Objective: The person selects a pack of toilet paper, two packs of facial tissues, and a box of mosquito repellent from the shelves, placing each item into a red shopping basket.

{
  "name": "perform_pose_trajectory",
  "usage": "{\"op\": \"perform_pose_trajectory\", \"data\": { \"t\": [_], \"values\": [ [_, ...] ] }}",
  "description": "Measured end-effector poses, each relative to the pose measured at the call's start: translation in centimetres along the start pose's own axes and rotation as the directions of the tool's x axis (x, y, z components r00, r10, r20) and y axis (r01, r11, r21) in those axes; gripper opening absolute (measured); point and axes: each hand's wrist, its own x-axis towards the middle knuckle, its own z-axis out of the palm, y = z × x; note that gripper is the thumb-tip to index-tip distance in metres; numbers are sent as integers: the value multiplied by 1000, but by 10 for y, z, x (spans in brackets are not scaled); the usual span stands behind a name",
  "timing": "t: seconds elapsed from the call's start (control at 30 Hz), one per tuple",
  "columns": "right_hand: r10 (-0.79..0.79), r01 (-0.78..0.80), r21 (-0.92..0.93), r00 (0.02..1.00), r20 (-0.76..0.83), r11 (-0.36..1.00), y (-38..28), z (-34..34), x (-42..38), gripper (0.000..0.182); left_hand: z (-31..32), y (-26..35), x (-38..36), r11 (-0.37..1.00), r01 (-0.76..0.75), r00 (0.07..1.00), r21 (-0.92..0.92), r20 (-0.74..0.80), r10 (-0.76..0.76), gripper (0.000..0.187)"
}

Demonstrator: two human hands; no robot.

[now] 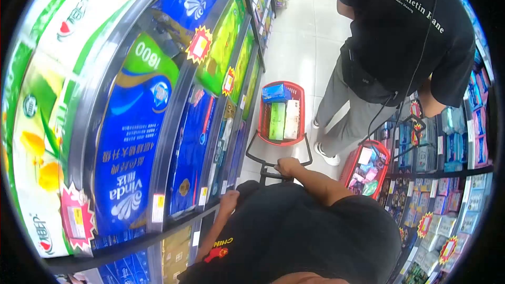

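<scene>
A red shopping basket point(302, 106) on the floor holds a blue pack point(276, 93), a green pack point(276, 121) and a white pack point(291, 120). Its black handle point(268, 169) reaches back toward my body. My right hand point(287, 166) is closed round that handle. Beside the shelf on the left, my left hand point(229, 200) hangs low near the price tags; its fingers are too small and unclear to make out, and nothing can be seen in it.
Shelves with large blue packs point(134, 142) line the left side. A person in a black shirt point(410, 26) stands ahead on the right, near a second red basket point(383, 165) full of small packs. More stocked shelves point(455, 168) run along the right. Pale floor tiles point(300, 21) lie between.
</scene>
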Motion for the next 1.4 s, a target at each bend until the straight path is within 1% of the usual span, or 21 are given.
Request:
{"op": "perform_pose_trajectory", "data": {
  "t": [0.07,0.17,0.2,0.27,0.33,0.37,0.4,0.5,0.6,0.63,0.73,0.8,0.83,0.93,0.97,1.03,1.13,1.17,1.27,1.37,1.4],
  "values": [
    [3,-3,16,1000,-15,1000,8,-12,13,44,11,16,9,1000,-14,1000,-26,16,15,35],
    [18,-17,29,999,-34,999,7,-33,31,43,6,30,29,988,-42,998,151,60,34,36],
    [26,-26,35,1000,-12,999,6,-39,41,43,1,24,37,976,-50,996,211,80,33,37],
    [49,-50,50,998,31,998,7,-53,57,43,-1,4,54,983,-10,987,181,158,-19,36],
    [29,-29,49,1000,2,998,8,-68,69,43,-2,-27,76,966,-69,978,247,209,16,36],
    [21,-20,42,1000,-12,999,11,-73,75,43,-4,-43,85,935,-145,972,325,224,73,36],
    [30,-30,46,1000,1,998,14,-80,80,43,-4,-36,94,891,-221,961,396,243,130,36],
    [54,-55,45,998,32,997,24,-113,99,43,-15,17,102,978,130,970,165,184,-160,37],
    [45,-46,34,999,29,998,29,-145,120,43,-9,31,151,953,23,986,302,149,-72,38],
    [51,-52,22,998,35,998,31,-155,128,43,-6,34,177,745,-308,947,592,269,178,39],
    [40,-40,-1,999,11,999,35,-186,150,45,3,50,230,938,-152,988,311,78,135,36],
    [-10,9,-8,999,-34,1000,44,-194,172,46,-12,108,234,991,-58,997,123,59,51,37],
    [7,-7,2,999,-47,1000,45,-201,179,46,-23,144,230,1000,-4,998,28,58,2,37],
    [55,-53,44,997,-54,998,46,-223,201,44,-34,173,237,994,111,990,24,84,-113,39],
    [75,-73,60,996,-39,996,46,-231,207,44,-28,146,254,981,-8,991,193,132,-18,40],
    [80,-75,91,996,-50,993,48,-246,217,44,-15,89,289,830,-264,959,492,224,172,40],
    [65,-56,110,995,-76,992,56,-259,241,44,-23,89,284,914,-196,959,355,263,104,37],
    [98,-89,107,992,-79,990,57,-263,249,44,-28,113,281,895,-144,959,423,283,20,34],
    [46,-43,103,999,-23,994,67,-299,268,45,-35,175,279,909,-65,954,412,294,-66,32],
    [-12,14,94,1000,-16,995,90,-341,300,46,-15,176,317,942,-216,954,258,261,147,33],
    [-20,21,100,1000,-14,995,99,-352,313,46,-13,203,323,940,-157,966,304,245,82,32]
  ]
}}
